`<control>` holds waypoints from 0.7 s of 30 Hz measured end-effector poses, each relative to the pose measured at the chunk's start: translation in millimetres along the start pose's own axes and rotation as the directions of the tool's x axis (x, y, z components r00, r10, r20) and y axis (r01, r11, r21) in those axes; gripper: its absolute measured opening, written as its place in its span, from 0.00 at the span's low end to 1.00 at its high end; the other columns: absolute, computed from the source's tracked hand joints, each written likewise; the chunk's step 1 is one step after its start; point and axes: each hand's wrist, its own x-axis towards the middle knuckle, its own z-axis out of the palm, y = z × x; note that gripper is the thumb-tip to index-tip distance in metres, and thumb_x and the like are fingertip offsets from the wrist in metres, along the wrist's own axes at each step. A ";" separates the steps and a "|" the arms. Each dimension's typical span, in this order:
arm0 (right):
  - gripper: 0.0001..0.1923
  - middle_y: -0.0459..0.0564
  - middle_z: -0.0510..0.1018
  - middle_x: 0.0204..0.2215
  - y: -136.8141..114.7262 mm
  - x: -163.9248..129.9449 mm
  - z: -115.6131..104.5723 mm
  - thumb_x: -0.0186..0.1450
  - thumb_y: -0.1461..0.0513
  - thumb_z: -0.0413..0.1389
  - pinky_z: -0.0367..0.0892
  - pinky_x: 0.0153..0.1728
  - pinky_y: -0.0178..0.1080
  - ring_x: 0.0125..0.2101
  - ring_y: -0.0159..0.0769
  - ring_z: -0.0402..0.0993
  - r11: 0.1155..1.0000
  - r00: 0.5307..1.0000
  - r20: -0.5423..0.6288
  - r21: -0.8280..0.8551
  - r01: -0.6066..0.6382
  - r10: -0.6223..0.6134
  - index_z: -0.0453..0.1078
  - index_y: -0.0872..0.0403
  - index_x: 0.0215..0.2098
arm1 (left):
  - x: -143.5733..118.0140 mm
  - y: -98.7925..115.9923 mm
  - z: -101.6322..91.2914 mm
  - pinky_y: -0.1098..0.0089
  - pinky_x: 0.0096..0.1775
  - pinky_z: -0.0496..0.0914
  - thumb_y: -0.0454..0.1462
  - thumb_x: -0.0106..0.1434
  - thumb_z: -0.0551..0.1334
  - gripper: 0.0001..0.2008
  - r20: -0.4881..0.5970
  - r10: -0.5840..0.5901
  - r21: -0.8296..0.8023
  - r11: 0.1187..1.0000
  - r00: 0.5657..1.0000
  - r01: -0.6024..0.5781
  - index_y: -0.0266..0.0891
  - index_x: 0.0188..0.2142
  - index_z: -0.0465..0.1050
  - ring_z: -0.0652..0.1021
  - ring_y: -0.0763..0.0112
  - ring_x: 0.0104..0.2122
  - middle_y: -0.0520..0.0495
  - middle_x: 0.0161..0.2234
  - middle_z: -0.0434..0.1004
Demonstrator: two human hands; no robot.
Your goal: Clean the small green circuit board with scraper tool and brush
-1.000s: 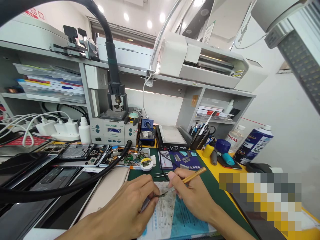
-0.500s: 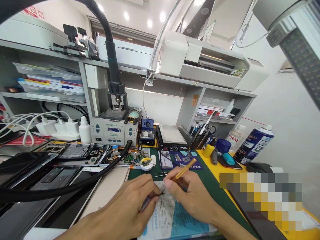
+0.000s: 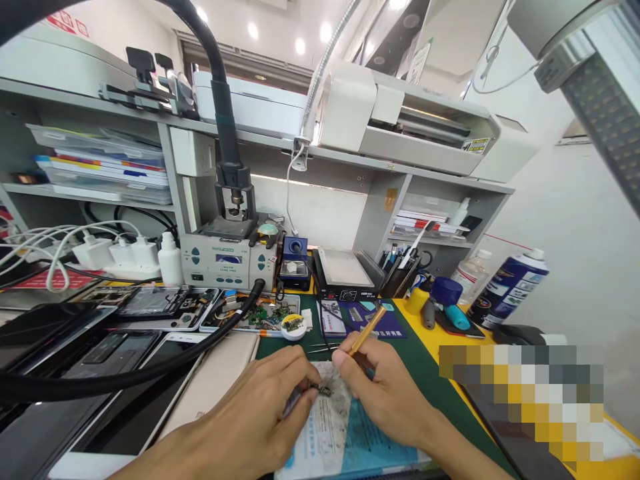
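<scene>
Between the thumb and forefinger of my left hand (image 3: 273, 400) is a small circuit board (image 3: 324, 390), its free end showing past the fingertips. My right hand (image 3: 375, 383) is closed around a slim gold pen-shaped tool (image 3: 369, 328), which slants up to the right. The tool's working tip is hidden behind the fingers. Both hands are over a worn, stained blue-and-white pad (image 3: 330, 433). My right fingertips are a short way from the board, not touching it. A pair of tweezers (image 3: 323, 348) lies just beyond the hands.
Phones (image 3: 210, 380) lie on the left under a thick black hose (image 3: 150, 381). Behind them are a tray of circuit boards (image 3: 260, 313) and a rework station (image 3: 227, 260). A heating plate (image 3: 345, 273) stands at the back, with bottles and a spray can (image 3: 510, 287) to the right.
My right hand has shifted slightly right, away from my left fingers, with the gold tool. More of the small circuit board now shows. My left hand has barely moved.
</scene>
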 end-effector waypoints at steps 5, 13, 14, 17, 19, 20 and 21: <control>0.22 0.41 0.63 0.21 1.2 0.6 -0.1 0.72 0.46 0.50 0.55 0.26 0.33 0.22 0.27 0.59 0.997 0.998 0.020 0.054 -0.057 0.056 0.65 0.55 0.32 | 1.1 -0.2 0.3 0.70 0.32 0.63 0.34 0.72 0.53 0.06 -0.015 0.009 -0.002 1.000 1.000 -0.010 0.43 0.42 0.68 0.74 0.68 0.37 0.49 0.38 0.71; 0.22 0.40 0.64 0.21 3.2 1.8 0.0 0.70 0.45 0.53 0.56 0.26 0.33 0.22 0.27 0.61 0.984 0.996 0.018 0.153 -0.089 0.088 0.67 0.55 0.33 | 1.1 0.2 0.3 0.69 0.35 0.65 0.32 0.71 0.53 0.07 -0.038 0.037 0.020 0.999 0.999 -0.037 0.43 0.41 0.69 0.74 0.68 0.36 0.49 0.38 0.71; 0.22 0.40 0.64 0.21 3.3 1.7 0.0 0.70 0.45 0.53 0.56 0.26 0.33 0.22 0.27 0.61 0.984 0.996 0.014 0.149 -0.092 0.091 0.67 0.55 0.34 | 1.2 0.3 0.2 0.69 0.35 0.65 0.32 0.71 0.53 0.07 -0.037 0.038 0.022 0.999 0.999 -0.037 0.43 0.41 0.69 0.74 0.68 0.36 0.49 0.38 0.71; 0.23 0.40 0.63 0.20 3.5 1.2 0.2 0.70 0.44 0.52 0.55 0.25 0.33 0.22 0.26 0.60 0.988 0.996 0.002 0.128 -0.088 0.088 0.67 0.56 0.34 | 1.5 0.8 -0.2 0.69 0.35 0.64 0.32 0.70 0.53 0.07 -0.032 0.043 0.026 0.999 0.999 -0.042 0.42 0.40 0.69 0.74 0.68 0.36 0.49 0.38 0.71; 0.24 0.40 0.62 0.20 3.4 0.7 0.5 0.70 0.44 0.52 0.54 0.24 0.33 0.22 0.26 0.59 0.991 0.997 -0.011 0.111 -0.077 0.079 0.67 0.56 0.34 | 1.6 1.1 -0.4 0.69 0.34 0.64 0.32 0.70 0.53 0.07 -0.029 0.040 0.029 0.999 0.999 -0.039 0.42 0.40 0.69 0.73 0.68 0.35 0.49 0.37 0.71; 0.24 0.40 0.62 0.20 3.3 0.6 0.7 0.70 0.43 0.52 0.54 0.24 0.33 0.22 0.26 0.59 0.992 0.997 -0.021 0.107 -0.073 0.076 0.67 0.56 0.34 | 1.6 1.3 -0.5 0.69 0.34 0.63 0.32 0.70 0.53 0.06 -0.030 0.037 0.032 0.999 0.999 -0.036 0.42 0.40 0.69 0.73 0.68 0.35 0.49 0.36 0.71; 0.24 0.40 0.62 0.21 3.1 0.4 0.8 0.70 0.43 0.52 0.55 0.24 0.33 0.22 0.26 0.59 0.992 0.997 -0.034 0.106 -0.070 0.074 0.67 0.56 0.34 | 1.6 1.4 -0.5 0.69 0.33 0.63 0.32 0.70 0.54 0.06 -0.031 0.034 0.035 0.999 0.999 -0.033 0.42 0.39 0.68 0.73 0.68 0.34 0.49 0.36 0.71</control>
